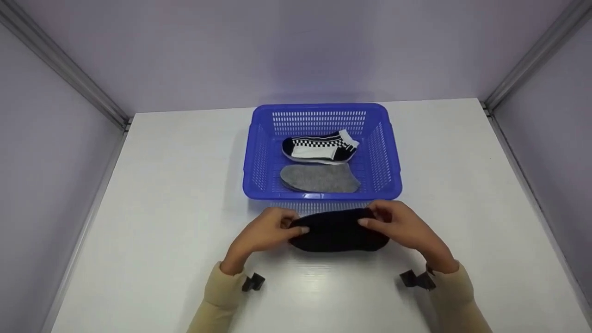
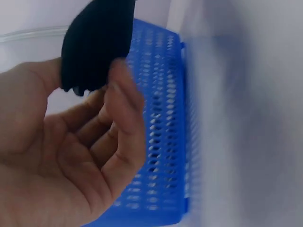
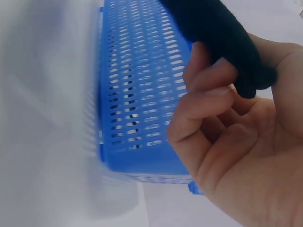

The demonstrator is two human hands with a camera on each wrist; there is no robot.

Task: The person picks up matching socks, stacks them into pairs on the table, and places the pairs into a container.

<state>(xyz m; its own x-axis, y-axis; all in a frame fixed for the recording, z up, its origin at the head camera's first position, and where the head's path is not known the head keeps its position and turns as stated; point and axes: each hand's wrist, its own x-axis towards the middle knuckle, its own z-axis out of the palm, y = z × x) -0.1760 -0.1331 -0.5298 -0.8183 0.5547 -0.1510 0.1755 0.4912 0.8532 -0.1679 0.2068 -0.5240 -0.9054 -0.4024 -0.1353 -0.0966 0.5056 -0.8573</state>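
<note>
Both hands hold a black sock (image 1: 340, 231) stretched sideways just in front of the blue basket. My left hand (image 1: 270, 230) pinches its left end between thumb and fingers, while my right hand (image 1: 402, 225) pinches the upper edge near its right end. In the left wrist view the sock (image 2: 97, 45) sits between the thumb and fingertips of the left hand (image 2: 90, 146). The right wrist view has the sock (image 3: 222, 42) passing through the grip of the right hand (image 3: 232, 127). A black-and-white checkered sock pair (image 1: 319, 148) and grey socks (image 1: 319, 178) lie inside the basket.
The blue plastic basket (image 1: 249, 152) with slotted walls stands on a white table (image 1: 171, 194), close to the back panel (image 1: 208, 55). Side panels with metal corner posts bound the table left and right. Small black mounts (image 1: 253, 282) are at both wrists.
</note>
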